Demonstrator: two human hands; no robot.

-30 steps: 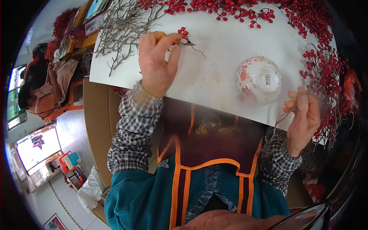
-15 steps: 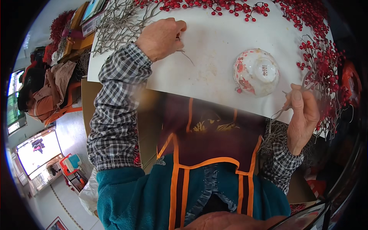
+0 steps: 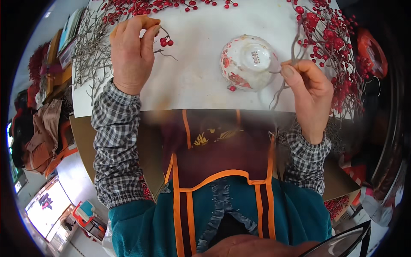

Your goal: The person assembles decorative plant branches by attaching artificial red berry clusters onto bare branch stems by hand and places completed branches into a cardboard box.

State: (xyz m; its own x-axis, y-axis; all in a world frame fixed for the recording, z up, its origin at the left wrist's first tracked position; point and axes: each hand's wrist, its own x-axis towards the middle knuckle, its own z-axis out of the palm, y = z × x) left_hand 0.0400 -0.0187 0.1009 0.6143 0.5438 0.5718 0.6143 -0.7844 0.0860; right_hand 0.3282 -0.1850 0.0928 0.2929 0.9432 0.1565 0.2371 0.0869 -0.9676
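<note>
- White surface (image 3: pixel 201 81) fills the upper middle of the view, its near edge running just above the person's dark apron with orange trim (image 3: pixel 214 162).
- Red berry branches (image 3: pixel 338 55) lie heaped along the right side of the surface and stretch across its far edge.
- Bare grey twigs (image 3: pixel 92 47) form a tangled pile at the far left corner of the surface, just left of the left hand.
- An upturned white bowl with red pattern (image 3: pixel 248 62) sits base up, right of centre, between the two hands; one loose red berry (image 3: pixel 231 88) lies touching its near rim.
- The left hand (image 3: pixel 130 55) is well apart from the right, its checked sleeve reaching up from the lower left. Thumb and fingers are pinched together on a small berry sprig (image 3: pixel 165 43), whose two red berries hang just right of the fingertips and whose thin stem trails onto the surface.
- The right hand (image 3: pixel 310 92) rests at the right, just beside the bowl. Its thumb and forefinger are clamped on a grey stem (image 3: pixel 294 43) that rises toward the berry heap, with thin offshoots dangling below the hand.
</note>
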